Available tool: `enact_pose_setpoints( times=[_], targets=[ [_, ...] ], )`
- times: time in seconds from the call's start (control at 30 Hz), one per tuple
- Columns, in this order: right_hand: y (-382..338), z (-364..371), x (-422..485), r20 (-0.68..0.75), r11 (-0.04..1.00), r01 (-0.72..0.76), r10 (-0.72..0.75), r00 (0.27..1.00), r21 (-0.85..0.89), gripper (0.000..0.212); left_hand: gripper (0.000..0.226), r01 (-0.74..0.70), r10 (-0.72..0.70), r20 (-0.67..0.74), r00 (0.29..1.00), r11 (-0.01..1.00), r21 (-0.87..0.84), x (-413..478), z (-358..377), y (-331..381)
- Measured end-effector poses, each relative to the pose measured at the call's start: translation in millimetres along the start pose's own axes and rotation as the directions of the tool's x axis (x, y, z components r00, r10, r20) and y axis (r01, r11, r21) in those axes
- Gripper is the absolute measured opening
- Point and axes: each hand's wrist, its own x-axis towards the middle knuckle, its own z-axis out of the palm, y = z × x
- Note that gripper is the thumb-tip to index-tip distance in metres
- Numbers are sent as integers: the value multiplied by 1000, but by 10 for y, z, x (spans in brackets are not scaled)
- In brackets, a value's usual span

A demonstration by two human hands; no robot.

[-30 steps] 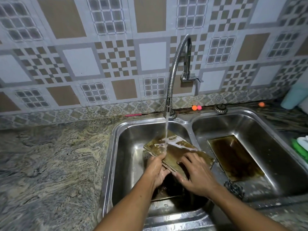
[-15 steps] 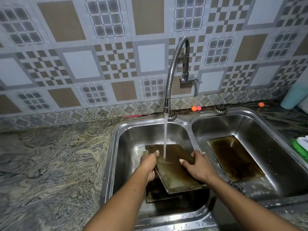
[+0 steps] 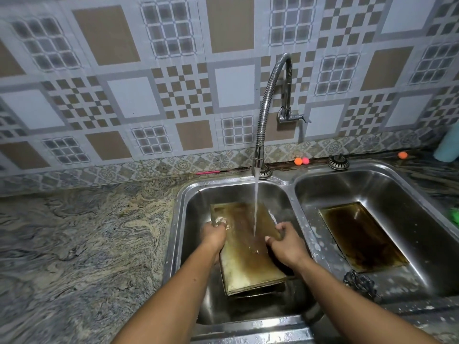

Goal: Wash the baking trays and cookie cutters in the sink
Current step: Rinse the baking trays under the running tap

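A stained brown baking tray (image 3: 244,256) is held over the left basin (image 3: 191,234) of a steel double sink, long side pointing away from me. My left hand (image 3: 214,238) grips its left edge and my right hand (image 3: 285,245) grips its right edge. Water from the flexible tap (image 3: 267,115) runs onto the tray's middle. A second dark, greasy tray (image 3: 362,237) lies flat in the right basin (image 3: 407,202). Another tray edge shows under the held one. No cookie cutters are visible.
A dark scrubber (image 3: 360,281) lies at the front of the right basin. Two sink strainers (image 3: 337,162) and small orange and pink balls (image 3: 301,161) sit on the back ledge. Marbled counter (image 3: 79,244) spreads to the left; a green item (image 3: 454,216) is at far right.
The tray was turned from a diagonal tilt to lying lengthwise under the stream. My hands moved from its near edge to its two sides, and it now sits straighter and slightly lower.
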Motion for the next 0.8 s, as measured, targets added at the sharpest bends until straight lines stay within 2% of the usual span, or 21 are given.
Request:
enact_pose_setpoints(
  times=[0.1,0.23,0.3,0.37,0.47,0.53,0.57,0.67,0.73,0.8],
  targets=[
    [-156,-72,-1,-42,996,75,-73,996,41,28,27,14,-13,-22,1000,1000,7,14,-27,-91],
    [-317,-140,-2,-75,979,203,-201,977,33,27,36,71,-70,33,997,997,-7,-25,59,-123],
    [-369,-131,-36,-72,968,252,-250,966,12,31,48,60,-61,64,996,998,10,-32,125,-115],
    [-379,-91,-65,-77,941,331,-336,939,-70,37,61,69,-60,172,983,997,-47,-70,190,-63],
    [-372,-5,-127,-44,854,481,-498,866,-199,42,77,146,-48,373,926,960,-240,-234,257,104],
    [-357,42,-140,-20,819,524,-543,839,-235,45,80,144,3,431,902,941,-307,-289,277,199],
    [-346,56,-146,-5,809,539,-556,831,-235,47,74,119,30,426,904,940,-319,-291,287,229],
    [-338,77,-136,37,780,592,-598,800,-201,47,44,18,81,291,953,947,-322,-270,278,270],
    [-374,76,-134,71,773,606,-604,794,-188,37,27,-30,96,195,976,947,-318,-207,242,220],
    [-401,90,-110,98,764,611,-605,790,-208,27,26,-81,112,106,988,961,-263,-145,180,150]
  ],
)
